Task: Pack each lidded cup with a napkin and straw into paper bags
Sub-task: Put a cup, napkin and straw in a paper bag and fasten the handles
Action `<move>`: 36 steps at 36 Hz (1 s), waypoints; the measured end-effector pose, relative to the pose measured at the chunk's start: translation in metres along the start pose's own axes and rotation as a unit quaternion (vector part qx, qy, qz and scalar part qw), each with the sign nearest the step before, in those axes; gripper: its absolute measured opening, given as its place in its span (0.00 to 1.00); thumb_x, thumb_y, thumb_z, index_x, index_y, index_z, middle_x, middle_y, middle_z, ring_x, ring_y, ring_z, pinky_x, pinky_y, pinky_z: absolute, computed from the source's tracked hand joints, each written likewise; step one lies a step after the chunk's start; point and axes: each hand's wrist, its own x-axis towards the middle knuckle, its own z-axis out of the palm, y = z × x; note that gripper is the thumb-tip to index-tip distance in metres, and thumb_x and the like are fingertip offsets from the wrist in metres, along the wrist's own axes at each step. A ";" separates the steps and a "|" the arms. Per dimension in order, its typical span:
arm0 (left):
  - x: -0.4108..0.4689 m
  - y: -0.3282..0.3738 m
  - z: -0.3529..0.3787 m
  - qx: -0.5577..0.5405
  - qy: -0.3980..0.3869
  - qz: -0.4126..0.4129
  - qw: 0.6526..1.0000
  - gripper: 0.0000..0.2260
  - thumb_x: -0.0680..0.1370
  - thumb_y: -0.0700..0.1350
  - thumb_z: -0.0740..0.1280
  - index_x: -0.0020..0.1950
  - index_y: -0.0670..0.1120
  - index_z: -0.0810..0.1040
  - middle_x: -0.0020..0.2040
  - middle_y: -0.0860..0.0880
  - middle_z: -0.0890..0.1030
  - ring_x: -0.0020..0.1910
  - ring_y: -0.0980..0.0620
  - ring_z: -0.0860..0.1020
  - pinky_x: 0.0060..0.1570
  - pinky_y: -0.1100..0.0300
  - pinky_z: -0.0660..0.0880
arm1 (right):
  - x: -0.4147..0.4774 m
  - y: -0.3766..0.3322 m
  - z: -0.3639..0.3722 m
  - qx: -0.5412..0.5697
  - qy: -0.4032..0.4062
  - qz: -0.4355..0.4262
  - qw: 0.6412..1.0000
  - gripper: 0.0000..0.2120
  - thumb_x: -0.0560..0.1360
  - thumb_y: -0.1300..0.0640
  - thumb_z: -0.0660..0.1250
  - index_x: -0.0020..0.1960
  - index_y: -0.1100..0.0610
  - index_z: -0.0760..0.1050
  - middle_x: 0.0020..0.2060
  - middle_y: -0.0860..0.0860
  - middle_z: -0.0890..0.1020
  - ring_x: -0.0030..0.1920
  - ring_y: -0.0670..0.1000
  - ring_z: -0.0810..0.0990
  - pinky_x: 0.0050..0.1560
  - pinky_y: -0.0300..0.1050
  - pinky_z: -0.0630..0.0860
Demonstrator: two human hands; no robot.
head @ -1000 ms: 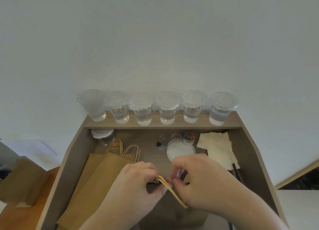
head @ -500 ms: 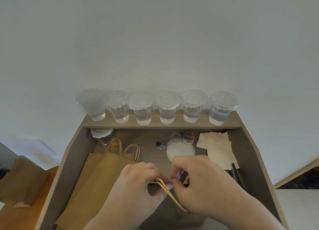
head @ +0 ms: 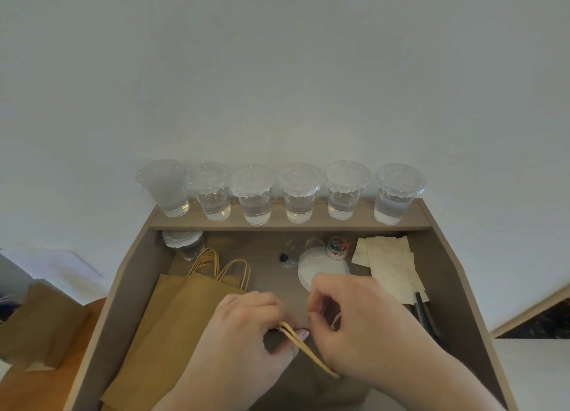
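Left hand (head: pixel 243 333): nearest the camera, fingers curled, pinching the twisted paper handles (head: pixel 303 347) of a bag at their upper end.
Right hand (head: pixel 361 321): just beside the left, fingers bent in a clench around another handle loop; how firmly it grips I cannot tell.
Held bag (head: pixel 308 383): brown paper, lying under both hands at the near edge of the tabletop (head: pixel 268 250), mostly hidden.
Flat paper bags (head: pixel 172 318): stacked to the left of the hands, handles pointing away.
Straws (head: pixel 427 318): dark, at the right, partly under the napkins.
Napkins (head: pixel 391 262): pale squares fanned at the right, beyond the right hand.
White lid (head: pixel 320 270): round, flat, just beyond the right hand's knuckles.
Small jar of coloured clips (head: pixel 337 247): behind the lid.
Single lidded cup (head: pixel 185 244): far left corner, below the shelf.
Lidded cups (head: pixel 297 193): six in a row on the raised shelf (head: pixel 364 222) at the back, each holding some clear liquid, against the white wall.
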 end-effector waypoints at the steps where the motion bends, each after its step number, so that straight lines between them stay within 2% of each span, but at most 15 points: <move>1: 0.000 0.000 0.000 -0.002 0.001 -0.001 1.000 0.11 0.74 0.62 0.66 0.45 0.60 0.86 0.44 0.63 0.82 0.48 0.63 0.79 0.55 0.55 0.75 | 0.000 0.000 0.001 -0.006 -0.011 -0.001 1.000 0.03 0.75 0.46 0.69 0.47 0.40 0.75 0.40 0.38 0.82 0.44 0.40 0.81 0.39 0.35 0.80; 4: -0.001 0.000 0.001 0.000 -0.008 -0.001 1.000 0.08 0.73 0.60 0.68 0.46 0.62 0.86 0.45 0.64 0.82 0.49 0.63 0.79 0.55 0.56 0.74 | -0.001 -0.002 0.004 -0.015 -0.027 0.000 1.000 0.07 0.73 0.44 0.67 0.51 0.37 0.74 0.41 0.38 0.82 0.43 0.41 0.82 0.42 0.37 0.82; 9: -0.002 0.001 -0.001 -0.002 0.006 0.000 1.000 0.09 0.72 0.60 0.68 0.45 0.61 0.86 0.43 0.63 0.83 0.46 0.63 0.80 0.51 0.54 0.77 | -0.001 -0.001 0.002 -0.001 -0.032 0.020 0.999 0.08 0.72 0.43 0.68 0.50 0.35 0.76 0.42 0.34 0.83 0.43 0.38 0.83 0.44 0.38 0.84; 13: -0.002 0.000 -0.001 0.001 -0.008 -0.003 1.000 0.11 0.73 0.62 0.66 0.48 0.64 0.86 0.45 0.64 0.82 0.49 0.63 0.79 0.53 0.56 0.75 | 0.000 -0.002 0.005 -0.017 -0.045 0.021 0.999 0.06 0.72 0.42 0.67 0.48 0.35 0.76 0.41 0.37 0.83 0.43 0.41 0.83 0.46 0.40 0.84; 19: 0.000 -0.001 -0.001 0.021 -0.033 0.007 0.999 0.16 0.74 0.67 0.61 0.52 0.66 0.86 0.47 0.62 0.83 0.52 0.62 0.78 0.57 0.59 0.72 | 0.002 0.000 0.005 -0.060 -0.061 0.019 0.996 0.07 0.76 0.43 0.67 0.53 0.39 0.76 0.44 0.38 0.83 0.45 0.41 0.82 0.48 0.42 0.83; 24: -0.001 -0.009 -0.002 0.074 -0.056 0.017 0.995 0.12 0.77 0.64 0.64 0.56 0.66 0.83 0.51 0.65 0.81 0.56 0.64 0.76 0.59 0.61 0.69 | 0.002 -0.001 0.004 -0.099 -0.070 0.014 0.992 0.04 0.78 0.44 0.65 0.52 0.40 0.76 0.47 0.39 0.82 0.47 0.42 0.81 0.48 0.41 0.81; 28: -0.001 -0.011 -0.004 0.050 -0.064 0.010 0.997 0.07 0.77 0.59 0.69 0.54 0.64 0.84 0.48 0.62 0.80 0.49 0.63 0.78 0.49 0.61 0.76 | 0.003 -0.003 0.008 -0.109 -0.076 0.024 0.991 0.03 0.77 0.44 0.64 0.50 0.40 0.76 0.46 0.41 0.83 0.48 0.45 0.82 0.49 0.45 0.82; 30: -0.001 -0.012 -0.003 0.052 -0.063 0.004 0.997 0.08 0.78 0.59 0.68 0.55 0.64 0.83 0.49 0.62 0.79 0.49 0.63 0.77 0.47 0.62 0.76 | 0.007 -0.005 0.008 -0.104 -0.085 0.030 0.990 0.03 0.78 0.46 0.65 0.51 0.42 0.77 0.47 0.42 0.83 0.49 0.47 0.82 0.52 0.46 0.82; 32: -0.001 -0.015 -0.001 0.058 -0.067 0.000 0.996 0.09 0.79 0.62 0.67 0.56 0.64 0.83 0.50 0.62 0.79 0.51 0.63 0.76 0.48 0.64 0.76 | 0.010 -0.004 0.007 -0.083 -0.101 0.036 0.991 0.02 0.80 0.48 0.67 0.51 0.43 0.78 0.48 0.41 0.83 0.50 0.45 0.82 0.54 0.44 0.82; 36: 0.000 -0.020 -0.007 0.046 -0.065 -0.002 0.997 0.10 0.76 0.62 0.70 0.55 0.64 0.81 0.51 0.65 0.79 0.52 0.65 0.77 0.50 0.66 0.76 | 0.006 0.007 -0.007 -0.009 -0.092 0.025 0.995 0.08 0.82 0.40 0.66 0.50 0.42 0.81 0.44 0.37 0.83 0.46 0.39 0.81 0.44 0.31 0.74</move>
